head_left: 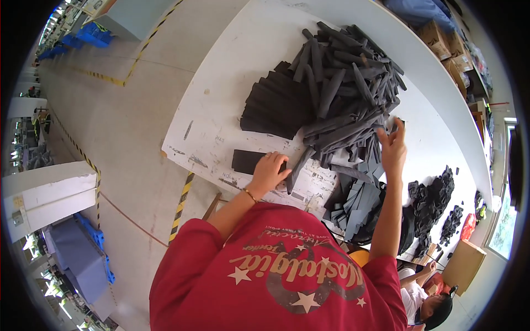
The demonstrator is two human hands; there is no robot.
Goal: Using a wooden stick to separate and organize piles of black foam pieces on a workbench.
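On the white table (205, 94), my left hand (269, 172) lies over a flat black fabric piece (244, 161). Its thumb and fingers close around the right end of that piece. My right hand (393, 148) is raised at the right side of a large heap of dark grey rolled fabric strips (353, 83), its thumb and fingers apart. I see nothing clearly held in it. Left of the heap, a fanned stack of black fabric pieces (276, 105) lies on the table. One loose dark strip (300, 170) points toward me beside my left hand.
Flat grey pieces (358, 207) lie near my right forearm. Farther right are black bunched pieces (433, 196), a cardboard box (465, 267) and a seated co-worker (422, 298). A raised white ledge (441, 94) borders the table. Cardboard boxes (436, 41) stand beyond it.
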